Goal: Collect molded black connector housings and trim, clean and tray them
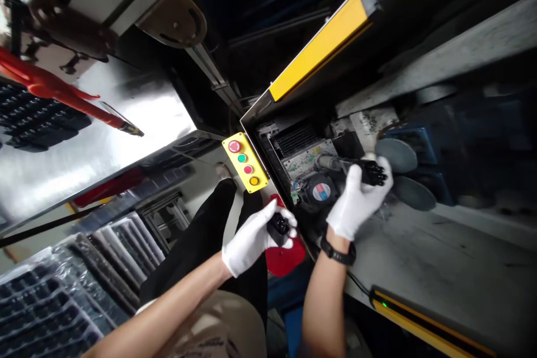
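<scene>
Both my hands wear white gloves. My left hand [255,235] is closed around a small black part [278,227], held in front of a red round stool seat [285,257]. My right hand [358,198], with a black watch at the wrist, grips a black toothed part [371,172] at the edge of the grey machine bed [419,257], beside a black motor with a round label [321,191].
A yellow button box [245,162] with red, green and amber buttons sits left of the machine opening. Yellow light-curtain bars [323,45] frame the opening. Black trays of small parts [37,302] lie at lower left. A shiny steel panel [84,140] is at left.
</scene>
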`<state>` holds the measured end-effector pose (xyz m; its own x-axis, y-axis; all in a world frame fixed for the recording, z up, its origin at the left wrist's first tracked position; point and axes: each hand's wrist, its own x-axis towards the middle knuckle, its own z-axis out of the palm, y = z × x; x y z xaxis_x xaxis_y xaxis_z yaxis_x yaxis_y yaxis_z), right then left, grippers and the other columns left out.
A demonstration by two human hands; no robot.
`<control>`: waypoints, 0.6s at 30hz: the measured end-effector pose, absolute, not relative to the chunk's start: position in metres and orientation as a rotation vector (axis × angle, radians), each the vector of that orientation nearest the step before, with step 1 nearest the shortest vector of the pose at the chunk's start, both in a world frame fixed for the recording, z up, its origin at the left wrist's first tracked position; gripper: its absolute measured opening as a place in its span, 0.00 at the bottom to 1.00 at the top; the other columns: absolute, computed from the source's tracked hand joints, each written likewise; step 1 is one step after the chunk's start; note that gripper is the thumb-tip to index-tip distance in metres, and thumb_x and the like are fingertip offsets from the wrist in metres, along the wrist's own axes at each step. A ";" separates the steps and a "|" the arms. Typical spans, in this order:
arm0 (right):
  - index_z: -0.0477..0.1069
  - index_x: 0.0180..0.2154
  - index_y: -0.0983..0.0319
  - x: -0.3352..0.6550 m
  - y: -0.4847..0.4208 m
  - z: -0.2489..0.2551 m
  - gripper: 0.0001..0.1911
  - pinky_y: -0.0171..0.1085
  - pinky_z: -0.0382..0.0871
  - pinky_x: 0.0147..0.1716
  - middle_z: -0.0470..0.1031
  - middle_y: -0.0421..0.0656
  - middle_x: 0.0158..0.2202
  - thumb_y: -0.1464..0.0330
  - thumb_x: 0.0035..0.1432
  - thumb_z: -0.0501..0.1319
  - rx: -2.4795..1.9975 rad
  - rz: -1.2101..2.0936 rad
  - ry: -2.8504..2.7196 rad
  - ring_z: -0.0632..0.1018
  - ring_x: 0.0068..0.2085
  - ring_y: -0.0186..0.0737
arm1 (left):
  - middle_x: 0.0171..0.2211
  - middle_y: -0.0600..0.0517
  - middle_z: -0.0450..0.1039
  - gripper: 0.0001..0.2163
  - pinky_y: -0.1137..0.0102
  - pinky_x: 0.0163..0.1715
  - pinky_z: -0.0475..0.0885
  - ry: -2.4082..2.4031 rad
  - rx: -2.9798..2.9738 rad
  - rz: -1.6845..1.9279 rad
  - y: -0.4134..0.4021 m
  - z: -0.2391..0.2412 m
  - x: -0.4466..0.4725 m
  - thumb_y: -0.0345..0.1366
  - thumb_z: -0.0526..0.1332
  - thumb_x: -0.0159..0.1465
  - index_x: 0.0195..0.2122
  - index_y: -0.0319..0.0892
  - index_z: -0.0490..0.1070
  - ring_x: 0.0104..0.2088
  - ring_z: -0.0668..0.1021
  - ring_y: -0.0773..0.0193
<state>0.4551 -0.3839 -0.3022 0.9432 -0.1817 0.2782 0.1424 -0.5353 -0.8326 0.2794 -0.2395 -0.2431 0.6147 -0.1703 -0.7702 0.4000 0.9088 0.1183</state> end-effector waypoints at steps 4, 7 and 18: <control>0.74 0.37 0.60 0.493 -0.380 -0.318 0.13 0.47 0.84 0.45 0.84 0.44 0.36 0.58 0.66 0.71 -2.137 -0.494 -0.008 0.86 0.38 0.45 | 0.50 0.36 0.82 0.27 0.68 0.42 0.84 0.708 0.495 -0.447 -0.214 -0.243 0.259 0.57 0.69 0.71 0.51 0.34 0.83 0.41 0.86 0.57; 0.72 0.33 0.59 0.498 -0.374 -0.313 0.13 0.45 0.83 0.39 0.84 0.42 0.30 0.59 0.67 0.68 -2.118 -0.459 -0.070 0.85 0.30 0.43 | 0.48 0.36 0.83 0.29 0.67 0.39 0.83 0.685 0.522 -0.543 -0.202 -0.237 0.251 0.61 0.67 0.71 0.51 0.34 0.83 0.40 0.87 0.54; 0.68 0.24 0.57 0.499 -0.368 -0.294 0.15 0.42 0.76 0.37 0.77 0.41 0.24 0.72 0.63 0.66 -2.331 -0.475 0.006 0.81 0.28 0.41 | 0.46 0.35 0.84 0.31 0.64 0.41 0.83 0.784 0.451 -0.535 -0.213 -0.245 0.228 0.62 0.62 0.73 0.49 0.32 0.84 0.38 0.86 0.55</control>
